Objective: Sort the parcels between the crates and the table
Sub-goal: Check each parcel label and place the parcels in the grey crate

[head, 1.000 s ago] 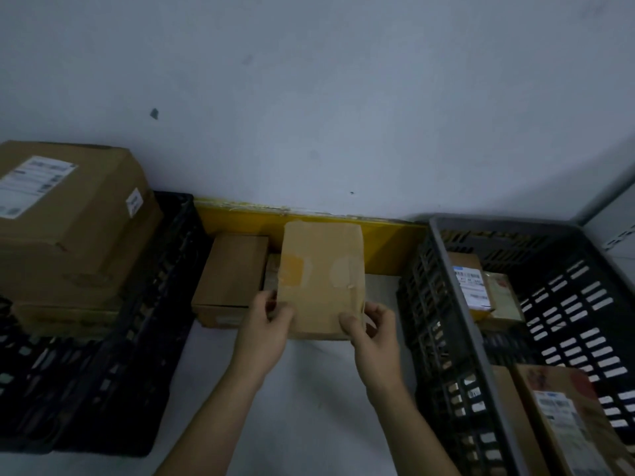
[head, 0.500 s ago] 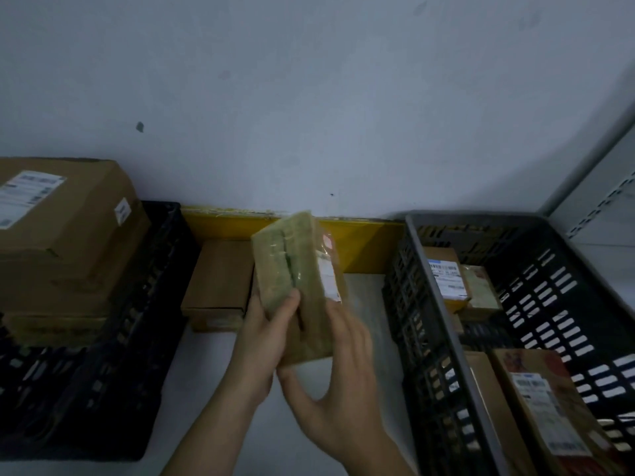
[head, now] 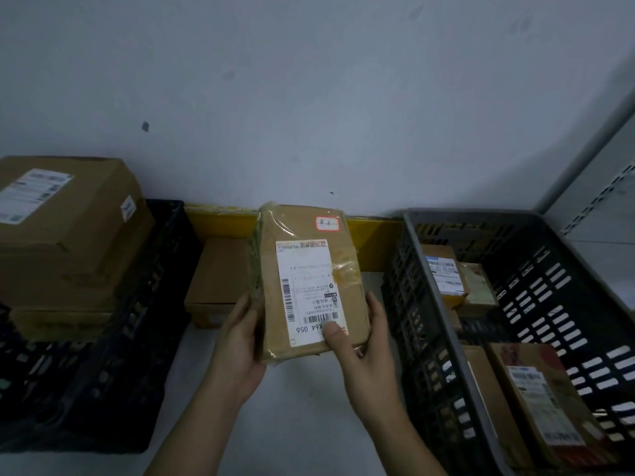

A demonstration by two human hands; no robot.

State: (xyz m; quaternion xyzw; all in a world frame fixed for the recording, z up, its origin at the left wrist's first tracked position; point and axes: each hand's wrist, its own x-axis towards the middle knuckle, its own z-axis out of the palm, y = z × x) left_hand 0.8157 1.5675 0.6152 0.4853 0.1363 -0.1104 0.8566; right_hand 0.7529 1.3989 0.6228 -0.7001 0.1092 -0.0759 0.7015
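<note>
Both hands hold one taped cardboard parcel above the white worktop, in the gap between the two crates. The left hand closes its grip on the parcel's near left edge, fingers wrapped behind it. The right hand grips the near right corner, its thumb pressed on the white shipping label by the barcode. The label faces up toward the camera (its print reads upside down from here), and a small red-bordered sticker sits near the parcel's far edge. Clear tape wraps the parcel and wrinkles along its left side.

On the left stands a black crate piled with large cardboard boxes; the top box carries a white label and rises above the crate's rim. On the right stands a grey slotted crate, in which several smaller parcels lie: a labelled one at the far left corner, another just beside it to the right, and a reddish labelled box at the near end.

On the worktop behind the held parcel, a plain brown box lies flat beside the black crate. A yellow strip runs along the foot of the pale wall at the far side.
</note>
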